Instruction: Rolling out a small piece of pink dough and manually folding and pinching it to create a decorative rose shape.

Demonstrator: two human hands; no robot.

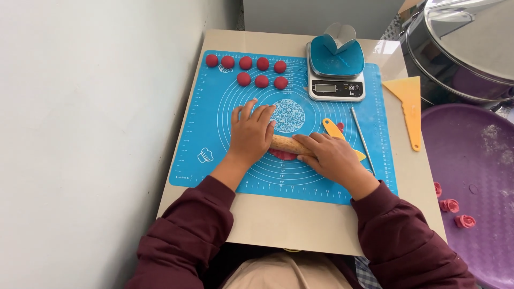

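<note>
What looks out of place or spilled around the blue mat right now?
Little stands out. Both hands press the rolling pin on red dough. The red balls sit in neat rows. Only white powder dusts the purple tray beside the dough roses.
</note>
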